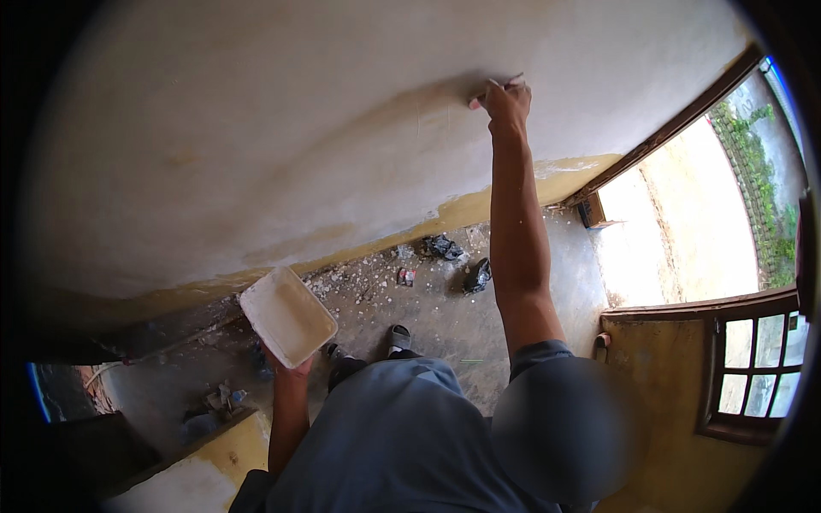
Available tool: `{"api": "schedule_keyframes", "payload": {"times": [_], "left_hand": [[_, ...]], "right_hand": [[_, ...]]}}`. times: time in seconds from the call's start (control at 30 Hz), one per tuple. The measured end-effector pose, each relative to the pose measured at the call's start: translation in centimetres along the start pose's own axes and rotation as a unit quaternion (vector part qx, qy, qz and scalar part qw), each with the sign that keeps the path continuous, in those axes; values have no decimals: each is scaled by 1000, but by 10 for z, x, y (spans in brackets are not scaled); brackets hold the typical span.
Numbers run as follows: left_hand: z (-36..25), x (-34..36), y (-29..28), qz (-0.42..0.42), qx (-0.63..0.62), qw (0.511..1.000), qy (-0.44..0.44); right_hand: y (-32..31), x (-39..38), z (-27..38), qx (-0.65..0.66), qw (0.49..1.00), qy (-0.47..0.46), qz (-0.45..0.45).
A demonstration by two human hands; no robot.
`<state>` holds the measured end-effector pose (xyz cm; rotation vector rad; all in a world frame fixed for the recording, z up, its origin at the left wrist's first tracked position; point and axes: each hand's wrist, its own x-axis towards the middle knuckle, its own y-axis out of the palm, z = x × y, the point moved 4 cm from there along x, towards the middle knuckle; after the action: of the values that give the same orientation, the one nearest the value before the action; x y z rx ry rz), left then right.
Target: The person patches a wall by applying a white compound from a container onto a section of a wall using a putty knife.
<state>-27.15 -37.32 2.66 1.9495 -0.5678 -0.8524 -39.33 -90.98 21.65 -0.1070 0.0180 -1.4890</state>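
Note:
My right hand (510,104) is stretched far out to the wall (325,111), its fingers closed around a small flat tool (475,102) with a pinkish edge. The tool is at the wall surface, and its kind is mostly hidden by my fingers. Low on the left, my left hand (291,363) grips the near edge of a rectangular whitish tub (291,318) from below. A pale coating covers the inside of the tub. Smooth whitish material coats most of the wall, with a yellowish band (487,201) bare along its foot.
White crumbs and black plastic bags (442,247) litter the grey floor (428,329) along the wall, with a small red packet (406,276). A wooden-framed doorway (667,120) opens on the right, near a cardboard box (592,210). A barred window (757,368) stands lower right.

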Motion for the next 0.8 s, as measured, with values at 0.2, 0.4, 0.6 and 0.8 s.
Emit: {"api": "schedule_keyframes", "payload": {"times": [0.2, 0.4, 0.6, 0.8], "left_hand": [[12, 12, 4, 6, -3, 1000, 6], [4, 1, -13, 2, -14, 1000, 24], [-10, -18, -55, -21, -7, 999, 36], [-11, -14, -52, -11, 18, 999, 43]], "right_hand": [[-61, -73, 52, 83, 979, -187, -24], [-133, 16, -83, -141, 933, -147, -297], [-54, 10, -128, -186, 955, -170, -158], [116, -156, -144, -184, 969, -164, 34]]}}
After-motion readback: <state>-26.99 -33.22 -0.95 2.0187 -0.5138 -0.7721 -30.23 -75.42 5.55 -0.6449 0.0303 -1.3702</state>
